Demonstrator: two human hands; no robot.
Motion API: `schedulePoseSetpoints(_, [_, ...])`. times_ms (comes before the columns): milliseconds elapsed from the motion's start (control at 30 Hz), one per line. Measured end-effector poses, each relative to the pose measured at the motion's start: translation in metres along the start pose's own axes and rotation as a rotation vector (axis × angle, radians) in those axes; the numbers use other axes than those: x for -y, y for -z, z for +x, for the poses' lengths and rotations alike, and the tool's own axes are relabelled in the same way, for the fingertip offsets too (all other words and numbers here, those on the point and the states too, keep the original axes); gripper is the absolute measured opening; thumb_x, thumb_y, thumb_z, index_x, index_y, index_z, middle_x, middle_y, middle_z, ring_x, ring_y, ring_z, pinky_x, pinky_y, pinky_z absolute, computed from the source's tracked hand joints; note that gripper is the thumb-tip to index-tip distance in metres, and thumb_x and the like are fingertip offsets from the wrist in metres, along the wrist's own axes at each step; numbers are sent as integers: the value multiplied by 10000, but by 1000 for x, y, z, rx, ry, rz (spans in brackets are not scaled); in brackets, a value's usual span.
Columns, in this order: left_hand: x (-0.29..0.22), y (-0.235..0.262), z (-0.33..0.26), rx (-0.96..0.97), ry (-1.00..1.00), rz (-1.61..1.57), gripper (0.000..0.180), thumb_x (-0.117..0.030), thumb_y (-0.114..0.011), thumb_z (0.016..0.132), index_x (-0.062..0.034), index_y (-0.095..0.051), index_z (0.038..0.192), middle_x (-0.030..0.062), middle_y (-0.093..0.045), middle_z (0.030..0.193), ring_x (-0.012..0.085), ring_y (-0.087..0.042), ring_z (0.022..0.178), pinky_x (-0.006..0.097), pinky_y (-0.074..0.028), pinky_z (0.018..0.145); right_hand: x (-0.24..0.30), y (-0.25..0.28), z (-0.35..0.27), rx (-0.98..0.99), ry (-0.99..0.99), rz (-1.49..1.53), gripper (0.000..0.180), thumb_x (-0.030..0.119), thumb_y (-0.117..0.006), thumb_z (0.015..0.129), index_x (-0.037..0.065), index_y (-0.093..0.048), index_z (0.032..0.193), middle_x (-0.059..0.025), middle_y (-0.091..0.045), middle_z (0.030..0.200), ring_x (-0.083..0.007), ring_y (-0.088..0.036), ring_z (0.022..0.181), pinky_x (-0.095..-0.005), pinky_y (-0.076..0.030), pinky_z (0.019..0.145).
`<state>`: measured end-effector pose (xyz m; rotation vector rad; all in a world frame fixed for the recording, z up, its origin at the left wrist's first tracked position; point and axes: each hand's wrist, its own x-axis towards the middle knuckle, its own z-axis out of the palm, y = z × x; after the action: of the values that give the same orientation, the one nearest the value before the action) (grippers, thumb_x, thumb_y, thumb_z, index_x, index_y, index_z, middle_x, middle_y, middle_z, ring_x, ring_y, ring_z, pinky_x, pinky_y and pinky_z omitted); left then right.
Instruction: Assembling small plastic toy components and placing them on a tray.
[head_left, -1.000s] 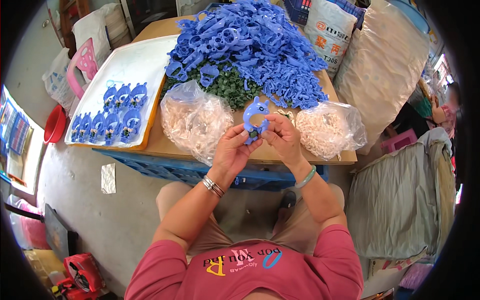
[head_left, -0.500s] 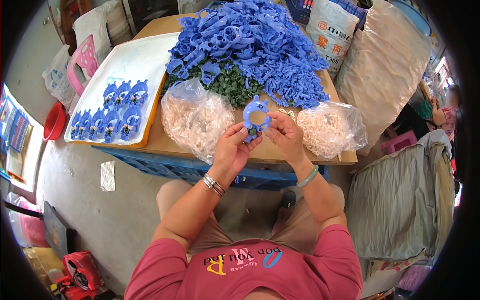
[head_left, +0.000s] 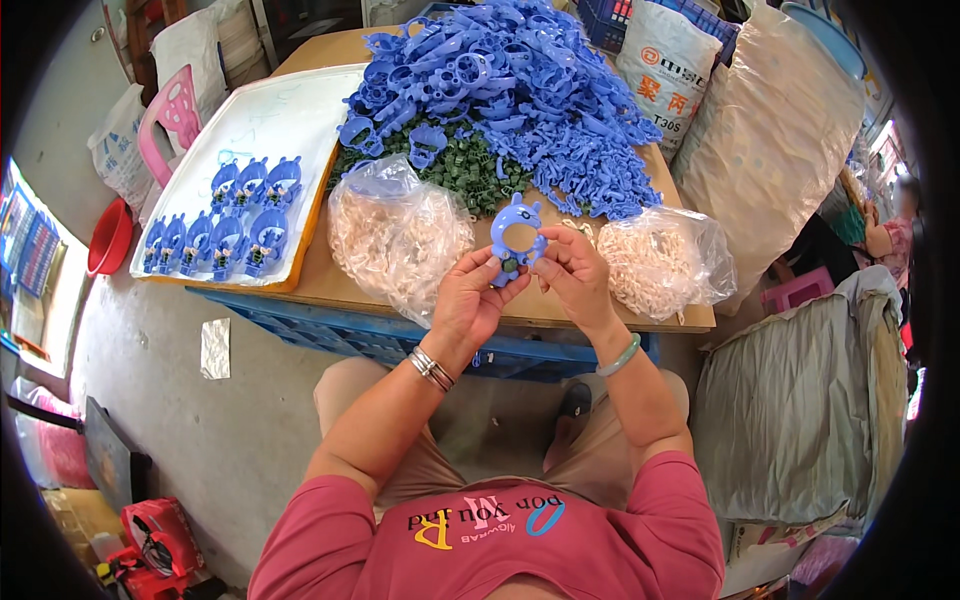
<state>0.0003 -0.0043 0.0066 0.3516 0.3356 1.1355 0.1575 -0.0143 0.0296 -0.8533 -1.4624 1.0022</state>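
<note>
A blue plastic toy figure shell [head_left: 516, 213] with rounded ears and a large round hole is held up above the table's front edge. A small dark green piece [head_left: 509, 266] sits on its body, under the hole. My left hand [head_left: 472, 300] grips the shell's lower left side between thumb and fingers. On its right side, my right hand [head_left: 574, 278] pinches the lower edge; whether a small part is also between those fingertips, I cannot tell. Clear bags of pale small parts lie either side of my hands, a left bag [head_left: 398, 240] and a right bag [head_left: 662, 262].
A heap of blue shells [head_left: 500, 70] covers the table's back, with small blue parts [head_left: 590, 160] and dark green pieces [head_left: 455, 165] before it. At left, a white tray [head_left: 290, 115] carries two rows of blue figures [head_left: 228, 245]. Large sacks [head_left: 765, 130] stand at right.
The view has shifted slightly. Both hands stay on the blue figure shell, with only slight movement of the right fingers at its lower edge.
</note>
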Motion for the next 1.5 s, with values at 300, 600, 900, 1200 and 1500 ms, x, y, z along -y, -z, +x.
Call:
schedulePoseSetpoints(300, [-1, -3, 2, 16, 2, 31, 218, -38, -478, 858, 31, -484, 1065, 124, -559, 1019, 228, -558, 934, 422, -478, 848, -2, 0, 2, -10, -1, -18, 319, 4, -583, 797, 20, -476, 1097, 0, -545, 737, -43, -481, 633, -176, -392, 555])
schedulePoseSetpoints(600, [2, 1, 4, -15, -6, 49, 207, -55, -474, 861, 13, -494, 1056, 122, -573, 986, 240, -570, 894, 400, -494, 795, -1, 2, 4, -82, -72, 139, 237, -23, -590, 769, 30, -508, 985, 4, -540, 716, -45, -480, 612, -171, -372, 528])
schedulePoseSetpoints(900, [-4, 0, 0, -77, 32, -30, 241, -50, -427, 880, 22, -464, 1107, 154, -566, 1009, 287, -579, 897, 405, -499, 792, 10, 11, 11, -181, -312, 669, 61, 25, -498, 816, 39, -497, 876, -69, -545, 719, -132, -506, 573, -287, -423, 539])
schedulePoseSetpoints(1200, [-3, 2, 0, -58, 15, -14, 228, -54, -428, 875, -9, -471, 1095, 120, -565, 1033, 239, -566, 928, 382, -493, 802, 6, -4, 8, 20, -458, 303, 255, 83, -619, 762, 51, -575, 1012, 55, -464, 658, -11, -358, 488, -162, -253, 400])
schedulePoseSetpoints(1500, [-1, 4, 5, 49, 16, -11, 235, -60, -439, 880, -3, -481, 1104, 112, -545, 1089, 217, -542, 975, 392, -466, 851, 2, -2, 8, -20, -406, 314, 183, 31, -630, 747, 28, -591, 925, 34, -472, 658, -20, -356, 477, -167, -245, 401])
